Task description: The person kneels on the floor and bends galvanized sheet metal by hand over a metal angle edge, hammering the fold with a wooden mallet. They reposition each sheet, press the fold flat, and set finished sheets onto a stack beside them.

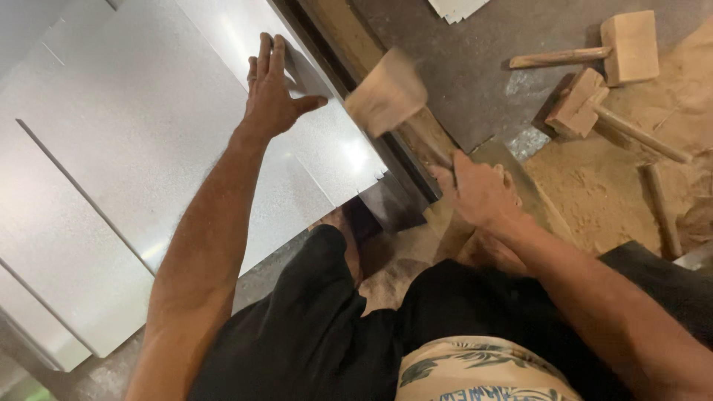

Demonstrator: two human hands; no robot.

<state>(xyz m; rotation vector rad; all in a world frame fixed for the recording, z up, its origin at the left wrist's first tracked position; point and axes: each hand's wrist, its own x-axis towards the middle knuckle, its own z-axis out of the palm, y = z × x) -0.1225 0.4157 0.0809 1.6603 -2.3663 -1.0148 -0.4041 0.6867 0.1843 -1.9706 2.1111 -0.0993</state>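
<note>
Head view: left hand (271, 96) fingers flat on thin, springy, sharp-edged metal sheet (134, 148), right hand (479, 193) wrapped around light wooden mallet (386, 93) handle, best gripped low

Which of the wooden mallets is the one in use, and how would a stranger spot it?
Start at the big shiny metal sheet that the left hand presses flat. Along its right edge runs a dark beam, and the mallet in use is above that beam, its handle in the right hand. Unlike the two idle mallets lying on the floor at upper right, its head is blurred.
</note>
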